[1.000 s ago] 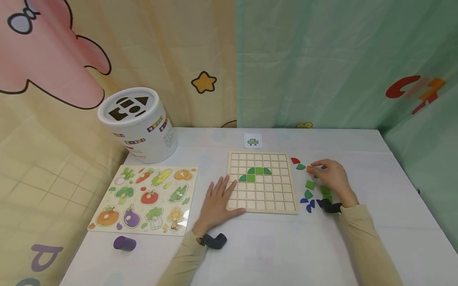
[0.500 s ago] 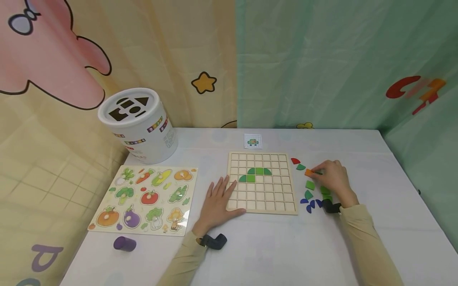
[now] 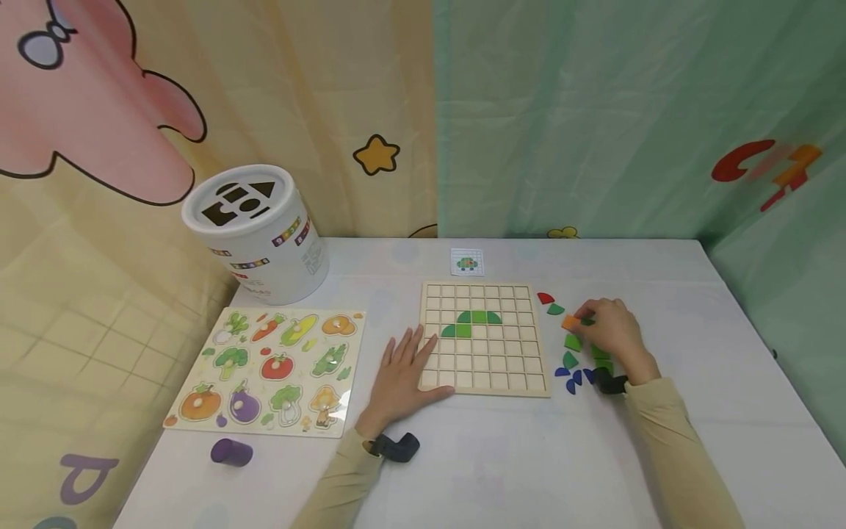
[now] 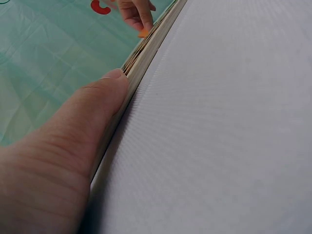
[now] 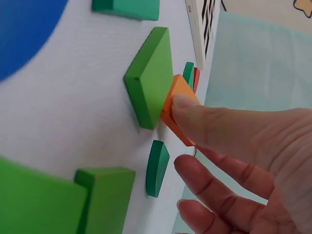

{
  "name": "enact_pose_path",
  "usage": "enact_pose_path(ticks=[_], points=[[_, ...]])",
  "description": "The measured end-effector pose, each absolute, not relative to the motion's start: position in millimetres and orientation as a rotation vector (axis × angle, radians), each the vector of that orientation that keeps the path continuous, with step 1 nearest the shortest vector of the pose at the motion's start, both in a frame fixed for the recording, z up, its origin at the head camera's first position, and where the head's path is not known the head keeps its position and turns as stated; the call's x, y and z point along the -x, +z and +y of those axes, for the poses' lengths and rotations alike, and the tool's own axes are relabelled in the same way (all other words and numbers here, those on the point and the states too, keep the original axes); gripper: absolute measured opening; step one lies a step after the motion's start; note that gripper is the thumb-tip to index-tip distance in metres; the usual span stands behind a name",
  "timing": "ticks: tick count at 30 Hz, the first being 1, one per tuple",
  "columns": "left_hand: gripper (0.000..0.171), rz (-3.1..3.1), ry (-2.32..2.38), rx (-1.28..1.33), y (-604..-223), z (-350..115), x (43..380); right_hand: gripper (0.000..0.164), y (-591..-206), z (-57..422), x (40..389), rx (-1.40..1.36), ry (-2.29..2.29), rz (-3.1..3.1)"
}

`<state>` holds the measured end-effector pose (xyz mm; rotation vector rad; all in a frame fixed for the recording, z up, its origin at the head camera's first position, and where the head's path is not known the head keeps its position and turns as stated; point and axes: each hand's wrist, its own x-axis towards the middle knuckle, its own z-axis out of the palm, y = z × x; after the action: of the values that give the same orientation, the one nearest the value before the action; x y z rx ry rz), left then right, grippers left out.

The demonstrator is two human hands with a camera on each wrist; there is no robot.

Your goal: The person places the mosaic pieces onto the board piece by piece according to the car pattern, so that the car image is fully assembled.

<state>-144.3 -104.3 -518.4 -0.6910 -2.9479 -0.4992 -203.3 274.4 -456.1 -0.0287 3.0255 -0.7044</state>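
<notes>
My left hand lies with spread fingers over the left edge of the wooden grid board, its thumb along the near edge. In the left wrist view, the thumb touches that edge. Green square and quarter-round pieces sit on the board in two rows. To the right of the board, my right hand pinches an orange square piece. This piece is tilted beside a light green square on the table. Below the hand, a dark green quarter-round piece lies close by.
A small picture card lies behind the board. Red, green and blue pieces are scattered right of it. At left are a vegetable puzzle board, a white bucket and a purple cylinder.
My right hand has shifted slightly left and nearer with the orange square, and the dark green piece behind it now shows. My left hand stays in place.
</notes>
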Motion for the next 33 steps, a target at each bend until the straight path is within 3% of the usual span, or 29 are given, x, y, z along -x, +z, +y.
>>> enact_pose_path(ticks=[13,33], points=[[0.095,-2.934,-0.499,0.697,-519.1,-105.1,144.5,0.019,-447.9,257.4,189.8,0.115,-0.798,3.078],[0.095,-2.929,-0.492,0.702,-518.5,-104.7,145.0,0.007,-458.6,161.7,194.7,0.472,-1.001,2.99]])
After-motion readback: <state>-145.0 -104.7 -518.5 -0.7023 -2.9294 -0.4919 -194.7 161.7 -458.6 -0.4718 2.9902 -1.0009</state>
